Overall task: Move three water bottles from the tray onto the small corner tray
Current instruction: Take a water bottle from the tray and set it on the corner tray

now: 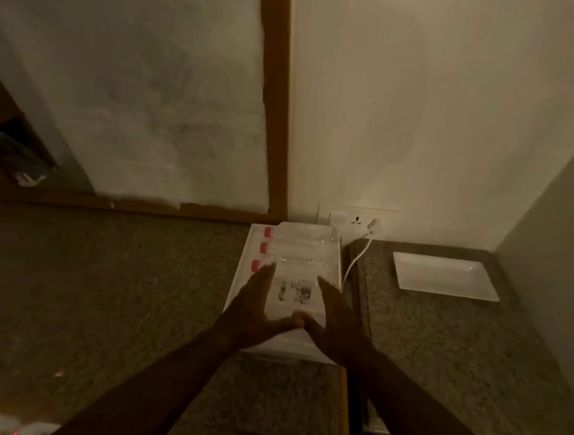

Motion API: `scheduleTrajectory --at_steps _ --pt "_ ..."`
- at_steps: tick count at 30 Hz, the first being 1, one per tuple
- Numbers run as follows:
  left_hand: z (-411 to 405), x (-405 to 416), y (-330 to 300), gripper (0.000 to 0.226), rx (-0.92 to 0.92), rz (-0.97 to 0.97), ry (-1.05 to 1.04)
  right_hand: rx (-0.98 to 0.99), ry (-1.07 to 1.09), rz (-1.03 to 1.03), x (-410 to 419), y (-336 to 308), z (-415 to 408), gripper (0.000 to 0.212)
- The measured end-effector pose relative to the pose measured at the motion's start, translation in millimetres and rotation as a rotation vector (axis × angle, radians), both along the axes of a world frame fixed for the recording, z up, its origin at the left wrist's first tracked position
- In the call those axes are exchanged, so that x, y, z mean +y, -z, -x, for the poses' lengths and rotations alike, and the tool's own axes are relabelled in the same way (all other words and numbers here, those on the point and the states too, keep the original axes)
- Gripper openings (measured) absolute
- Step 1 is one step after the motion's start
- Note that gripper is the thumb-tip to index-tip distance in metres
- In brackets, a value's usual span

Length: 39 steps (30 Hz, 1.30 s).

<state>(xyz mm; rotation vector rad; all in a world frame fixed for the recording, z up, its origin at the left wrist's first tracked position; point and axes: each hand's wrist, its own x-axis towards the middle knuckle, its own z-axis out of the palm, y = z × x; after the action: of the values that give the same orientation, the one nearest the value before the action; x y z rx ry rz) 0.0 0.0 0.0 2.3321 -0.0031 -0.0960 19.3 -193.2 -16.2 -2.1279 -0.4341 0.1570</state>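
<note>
A long white tray (245, 248) lies on the speckled counter in the middle of the head view. Three clear water bottles with red caps (296, 250) lie on their sides across its far half, caps to the left. My left hand (254, 304) and my right hand (334, 315) hover over the tray's near half, fingers spread and thumbs nearly touching, palms framing a printed label. Neither hand holds anything. The small white corner tray (445, 276) sits bare on the counter at the right, near the side wall.
A wall socket (357, 220) with a white plug and cable (356, 257) stands just behind the long tray. A wooden-framed panel fills the wall at left. A seam splits the counter between the two trays. The light is dim.
</note>
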Motion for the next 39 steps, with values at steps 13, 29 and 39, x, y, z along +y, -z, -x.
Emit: scheduleTrajectory --at_steps 13,29,39 --pt "-8 17 46 0.076 0.090 -0.458 0.253 -0.153 -0.147 0.704 16 25 -15 0.059" --pt "-75 26 -13 0.071 -0.242 -0.513 0.479 -0.357 0.081 0.608 3 5 -24 0.064" --pt "-162 -85 -109 0.070 -0.127 0.512 0.061 -0.433 0.704 0.054 -38 -44 -69 0.056"
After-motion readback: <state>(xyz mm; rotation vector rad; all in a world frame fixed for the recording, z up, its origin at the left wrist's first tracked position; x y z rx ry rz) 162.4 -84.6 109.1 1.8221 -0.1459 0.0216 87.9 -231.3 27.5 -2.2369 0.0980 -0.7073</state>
